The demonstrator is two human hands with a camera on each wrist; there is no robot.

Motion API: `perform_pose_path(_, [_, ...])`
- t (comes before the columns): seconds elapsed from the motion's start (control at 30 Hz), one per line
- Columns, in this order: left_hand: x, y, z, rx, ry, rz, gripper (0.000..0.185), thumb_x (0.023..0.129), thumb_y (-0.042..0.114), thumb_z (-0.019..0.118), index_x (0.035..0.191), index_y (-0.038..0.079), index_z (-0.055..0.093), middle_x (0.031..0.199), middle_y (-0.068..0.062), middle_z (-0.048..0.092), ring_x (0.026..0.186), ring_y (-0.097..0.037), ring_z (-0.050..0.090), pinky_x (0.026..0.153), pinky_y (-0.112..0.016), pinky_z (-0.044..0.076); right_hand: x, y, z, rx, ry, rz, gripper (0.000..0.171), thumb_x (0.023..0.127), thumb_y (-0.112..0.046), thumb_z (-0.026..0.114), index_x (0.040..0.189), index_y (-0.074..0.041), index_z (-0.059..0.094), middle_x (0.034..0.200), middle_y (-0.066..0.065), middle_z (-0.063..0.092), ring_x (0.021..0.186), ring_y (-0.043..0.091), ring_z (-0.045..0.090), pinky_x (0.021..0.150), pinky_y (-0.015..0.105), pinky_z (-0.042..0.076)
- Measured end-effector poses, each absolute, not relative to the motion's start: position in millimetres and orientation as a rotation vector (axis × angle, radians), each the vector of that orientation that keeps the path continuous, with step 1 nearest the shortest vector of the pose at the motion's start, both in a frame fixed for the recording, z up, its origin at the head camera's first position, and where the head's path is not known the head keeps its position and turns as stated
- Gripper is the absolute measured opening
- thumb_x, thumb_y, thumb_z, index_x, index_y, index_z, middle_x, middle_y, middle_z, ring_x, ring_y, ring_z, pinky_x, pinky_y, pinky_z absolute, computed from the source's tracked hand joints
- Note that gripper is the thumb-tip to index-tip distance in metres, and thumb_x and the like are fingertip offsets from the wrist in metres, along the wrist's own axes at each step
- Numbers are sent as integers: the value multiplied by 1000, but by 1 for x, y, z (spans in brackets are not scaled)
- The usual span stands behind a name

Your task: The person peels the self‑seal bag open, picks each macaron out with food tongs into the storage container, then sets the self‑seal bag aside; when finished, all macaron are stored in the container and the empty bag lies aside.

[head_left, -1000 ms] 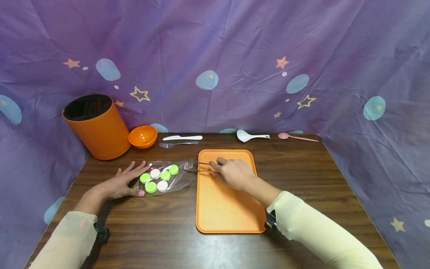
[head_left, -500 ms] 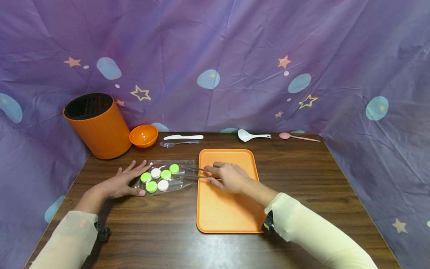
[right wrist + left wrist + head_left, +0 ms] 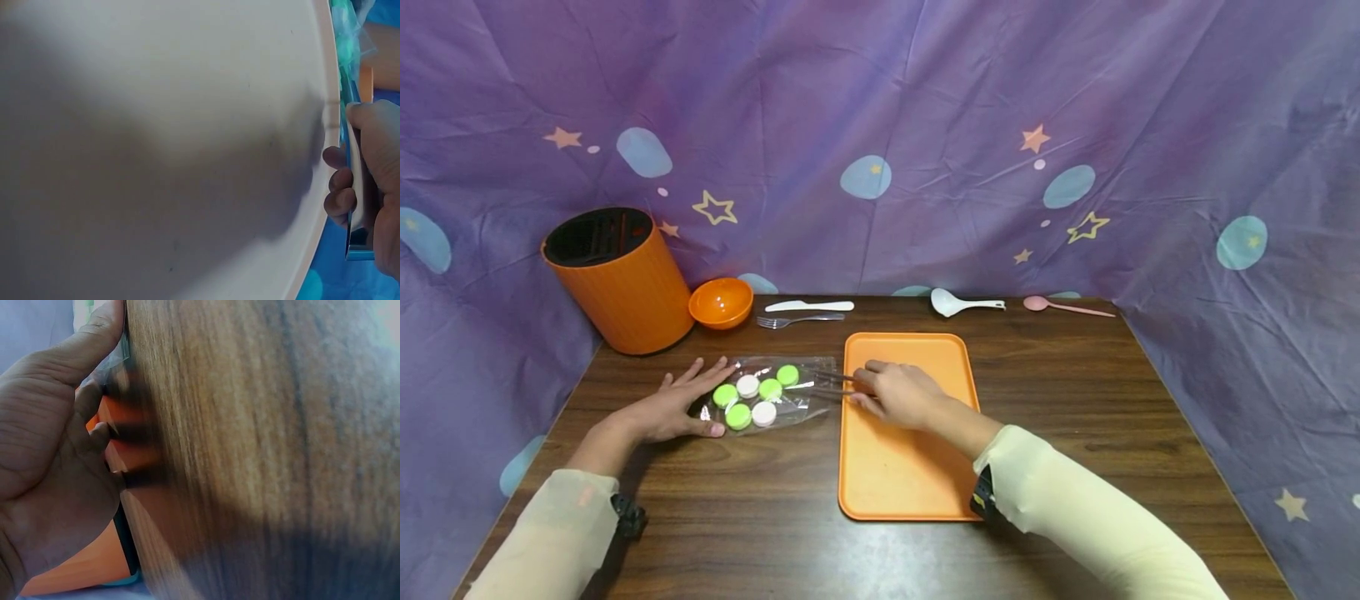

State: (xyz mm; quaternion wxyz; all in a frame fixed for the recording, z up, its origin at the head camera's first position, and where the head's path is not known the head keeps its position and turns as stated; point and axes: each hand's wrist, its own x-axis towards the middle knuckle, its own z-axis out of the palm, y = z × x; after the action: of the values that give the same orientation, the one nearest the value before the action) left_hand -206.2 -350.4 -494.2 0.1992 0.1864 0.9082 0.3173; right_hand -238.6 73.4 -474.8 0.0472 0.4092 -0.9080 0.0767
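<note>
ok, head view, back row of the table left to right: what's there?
Orange cylinder holder → orange bowl → white knife, with the metal fork just in front of it → white ladle spoon → pink spoon.

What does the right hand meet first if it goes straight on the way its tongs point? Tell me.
Likely the clear bag of green and white caps: the right hand aims metal tongs leftward at its open end, tips seemingly already at the plastic.
</note>
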Motion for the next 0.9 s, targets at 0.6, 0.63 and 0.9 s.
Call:
perform_pose_path(0.6, [-222,-358,-518,520,2595,804,123,84,70,85,179,26,21,187,-17,10,171,-55,-4,122,-90,-9,-236,102,-468,1262,-2726,178,28,112,-36,66,121,-10,75,102,3,71,79,21,72,68,44,65])
perform_pose_path(0.63, [-223,-359,-520,522,2591,803,124,83,71,85,179,26,21,186,-18,9,170,-56,-5,121,-90,-10,-236,105,-468,1262,-2722,177,29,112,-36,66,122,-10,76,103,3,72,79,20,72,67,44,65])
perform_pose_path(0.9, [-225,-365,-524,523,2581,808,124,82,73,85,179,26,23,187,-17,8,169,-57,-7,120,-91,-12,-236,138,-464,1202,-2747,163,35,112,-39,66,131,-11,77,106,2,72,77,15,69,65,38,61])
